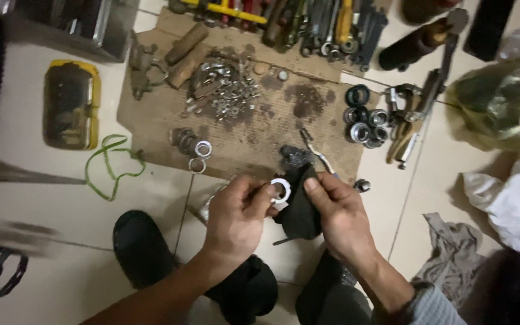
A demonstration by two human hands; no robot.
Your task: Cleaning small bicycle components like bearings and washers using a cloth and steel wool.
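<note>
Cardboard (254,129) lies oil-stained on the tiled floor, and just below its lower edge a bright metal ring (280,190) is pinched by the left hand (236,219), while a dark rag (299,201) is gripped by the right hand (341,216) beside it.

- There is a single view, from a camera worn on the person's head.
- It looks steeply down and a little forward, onto a pale tiled floor (43,180).
- It sits close above the left hand (236,216) and right hand (341,216), which fill the lower middle of the picture.
- A sheet of brown cardboard (260,138) lies just beyond the hands, its far edge near the top of the frame.
- The person's dark shoes (142,247) show at the bottom edge.
- The left side of the picture is blurred.
</note>
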